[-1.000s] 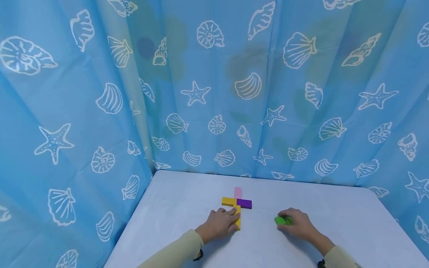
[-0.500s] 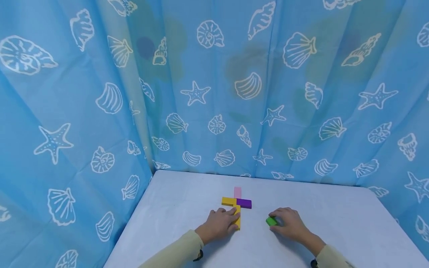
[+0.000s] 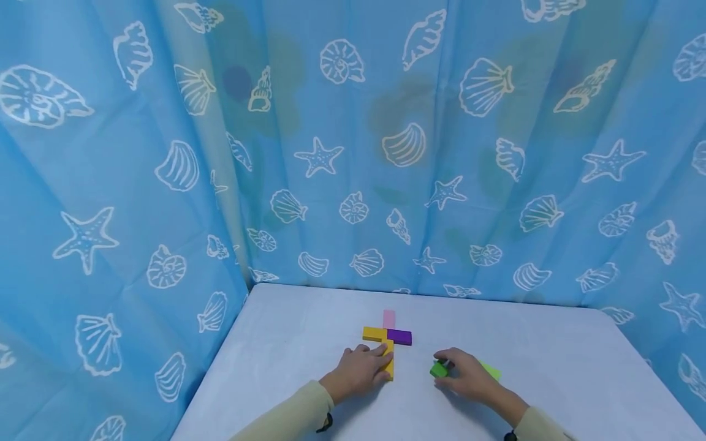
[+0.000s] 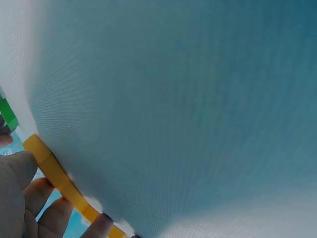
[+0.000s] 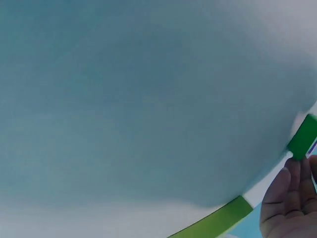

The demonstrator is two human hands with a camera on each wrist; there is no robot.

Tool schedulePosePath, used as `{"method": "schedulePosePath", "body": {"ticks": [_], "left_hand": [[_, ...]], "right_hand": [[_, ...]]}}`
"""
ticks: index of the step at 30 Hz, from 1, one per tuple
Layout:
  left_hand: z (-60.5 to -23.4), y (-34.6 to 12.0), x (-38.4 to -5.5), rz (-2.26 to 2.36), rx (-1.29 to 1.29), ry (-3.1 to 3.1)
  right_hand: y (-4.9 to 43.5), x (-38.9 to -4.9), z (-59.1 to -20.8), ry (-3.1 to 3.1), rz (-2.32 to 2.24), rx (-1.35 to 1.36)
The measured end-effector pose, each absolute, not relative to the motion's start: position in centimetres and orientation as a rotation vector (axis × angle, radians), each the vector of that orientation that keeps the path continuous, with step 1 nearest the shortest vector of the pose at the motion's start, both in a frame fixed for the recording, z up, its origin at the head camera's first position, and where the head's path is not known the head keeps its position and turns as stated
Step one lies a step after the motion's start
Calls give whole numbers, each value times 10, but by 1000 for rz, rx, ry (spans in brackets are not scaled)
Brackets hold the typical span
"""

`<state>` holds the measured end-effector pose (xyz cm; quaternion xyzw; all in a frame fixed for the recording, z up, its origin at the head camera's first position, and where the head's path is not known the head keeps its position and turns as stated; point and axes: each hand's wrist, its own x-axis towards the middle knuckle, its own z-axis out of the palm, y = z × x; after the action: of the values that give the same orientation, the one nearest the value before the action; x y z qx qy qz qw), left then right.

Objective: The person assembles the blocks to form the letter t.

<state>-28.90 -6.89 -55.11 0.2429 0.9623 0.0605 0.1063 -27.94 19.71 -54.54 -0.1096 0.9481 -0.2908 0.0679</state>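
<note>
In the head view, my left hand (image 3: 355, 370) rests on a yellow block (image 3: 388, 364) that lies lengthwise. Its straight fingers reach across the top; the left wrist view shows the thumb at one end of this yellow block (image 4: 64, 181). To the right, my right hand (image 3: 469, 373) pinches a small green block (image 3: 439, 369) between thumb and fingers, low over the table. The same green block (image 5: 303, 139) sticks out past the fingertips in the right wrist view. A lime-green block (image 3: 489, 370), partly hidden by the right hand, lies behind it.
Beyond the left hand, a second yellow block (image 3: 374, 334), a purple block (image 3: 399, 337) and a pink block (image 3: 389, 318) meet in a cross-like layout. The white table (image 3: 309, 318) backs onto a blue seashell curtain (image 3: 342, 159).
My right hand has moved left with the green block, closer to the yellow block, and the lime-green block shows from behind it. The left hand stays in place.
</note>
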Motion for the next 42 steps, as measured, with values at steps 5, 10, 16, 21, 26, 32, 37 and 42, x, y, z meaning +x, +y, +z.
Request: {"method": "schedulePosePath", "body": {"ticks": [5, 10, 16, 21, 26, 32, 37, 42], "left_hand": [[-551, -69, -288, 191, 719, 2842], [-553, -69, -287, 192, 727, 2834], [-550, -70, -288, 180, 716, 2840], [-549, -69, -287, 181, 710, 2832], [-549, -67, -286, 178, 709, 2833], [-552, -69, -290, 174, 703, 2838], [-551, -68, -291, 157, 710, 2840], [-550, -68, -290, 147, 707, 2845]], "right_hand": [[192, -281, -551, 2857, -844, -304], [191, -278, -556, 2852, -869, -242], [188, -273, -554, 2841, -931, -228], [184, -269, -550, 2787, -981, -242], [186, -265, -547, 2799, -982, -162], [187, -263, -548, 2739, -1065, -102], [185, -262, -554, 2719, -1132, -166], [176, -262, -555, 2702, -1122, -219]]}}
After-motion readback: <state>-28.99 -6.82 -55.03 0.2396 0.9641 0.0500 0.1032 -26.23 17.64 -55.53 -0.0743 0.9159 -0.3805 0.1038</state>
